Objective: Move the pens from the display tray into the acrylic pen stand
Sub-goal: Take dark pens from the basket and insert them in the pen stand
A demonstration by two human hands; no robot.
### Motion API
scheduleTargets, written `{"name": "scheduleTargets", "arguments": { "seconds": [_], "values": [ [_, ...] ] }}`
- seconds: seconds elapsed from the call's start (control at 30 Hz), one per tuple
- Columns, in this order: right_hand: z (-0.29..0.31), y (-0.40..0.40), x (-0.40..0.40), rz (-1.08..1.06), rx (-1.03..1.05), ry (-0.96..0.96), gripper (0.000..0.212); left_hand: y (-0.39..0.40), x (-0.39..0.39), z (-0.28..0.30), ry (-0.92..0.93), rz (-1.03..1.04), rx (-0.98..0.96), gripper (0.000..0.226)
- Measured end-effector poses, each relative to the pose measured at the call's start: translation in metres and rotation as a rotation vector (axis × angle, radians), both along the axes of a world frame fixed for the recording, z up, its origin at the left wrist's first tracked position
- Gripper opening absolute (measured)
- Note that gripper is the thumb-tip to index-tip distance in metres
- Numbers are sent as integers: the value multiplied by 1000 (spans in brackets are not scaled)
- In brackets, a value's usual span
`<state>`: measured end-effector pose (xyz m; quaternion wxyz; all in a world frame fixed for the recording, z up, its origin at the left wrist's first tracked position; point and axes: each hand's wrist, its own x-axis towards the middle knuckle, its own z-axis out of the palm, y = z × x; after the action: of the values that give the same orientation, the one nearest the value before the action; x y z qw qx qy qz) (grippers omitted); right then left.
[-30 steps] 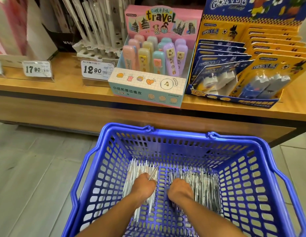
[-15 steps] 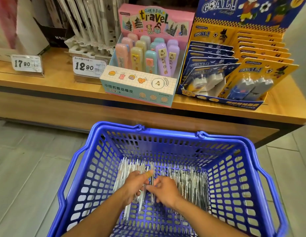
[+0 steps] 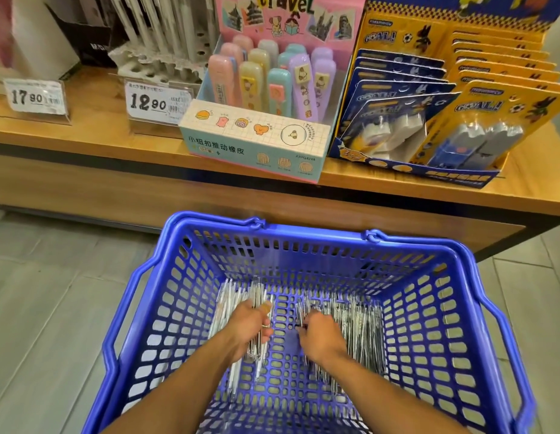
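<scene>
1. The pens [image 3: 344, 321] lie loose on the floor of the blue basket [image 3: 303, 245], in two heaps, one on each side.
2. The left hand [image 3: 252, 327] has its fingers curled round a bundle of pens, their ends sticking out above and below the fist.
3. The right hand [image 3: 321, 336] is down on the other heap with fingers bent among the pens; whether it has any pinched I cannot tell.
4. They look light, thin and stiff, with smooth pale barrels. I'd guess they slide against each other easily, so a loose bundle may fan out or drop one through the basket's holes.
5. Best taken round the middle of the barrels, all lined up the same way, not by the tips.
6. The stand [image 3: 153, 62] waits up on the bench [image 3: 84, 126], behind the price tag [image 3: 159, 103].
</scene>
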<state>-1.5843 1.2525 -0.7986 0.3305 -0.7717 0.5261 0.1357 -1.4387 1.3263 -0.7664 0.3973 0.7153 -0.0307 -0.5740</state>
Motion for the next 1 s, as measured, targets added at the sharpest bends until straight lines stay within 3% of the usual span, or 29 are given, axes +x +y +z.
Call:
{"name": "scheduleTargets", "arguments": {
  "seconds": [0.17, 0.27, 0.33, 0.4, 0.53, 0.6, 0.73, 0.87, 1.0],
  "values": [
    [-9, 10, 8, 206, -34, 238, 18, -2, 1, -4, -32, -12, 14, 64],
    [-8, 16, 12, 109, 4, 207, 17, -4, 4, -5, -49, 9, -5, 71],
    [-6, 16, 14, -9, 62, 98, 23, -3, 4, -7, -46, 8, -3, 73],
    [-2, 15, 18, -89, 217, -131, 29, -4, 4, -7, -46, 12, 12, 80],
    [18, 16, 26, -111, 435, -524, 8, -8, 2, -3, -25, 35, 19, 93],
    [23, 16, 29, -88, 494, -569, 10, -8, 2, -3, -34, 24, 25, 82],
    [28, -3, 32, -239, 579, -610, 13, -8, 9, -7, -45, 49, 91, 27],
    [35, -31, 44, -746, 578, -801, 22, -6, 15, -8, -21, 122, 104, 21],
    [42, -33, 57, -786, 625, -832, 39, -8, 16, -5, -11, 139, 104, 21]
  ]
}}
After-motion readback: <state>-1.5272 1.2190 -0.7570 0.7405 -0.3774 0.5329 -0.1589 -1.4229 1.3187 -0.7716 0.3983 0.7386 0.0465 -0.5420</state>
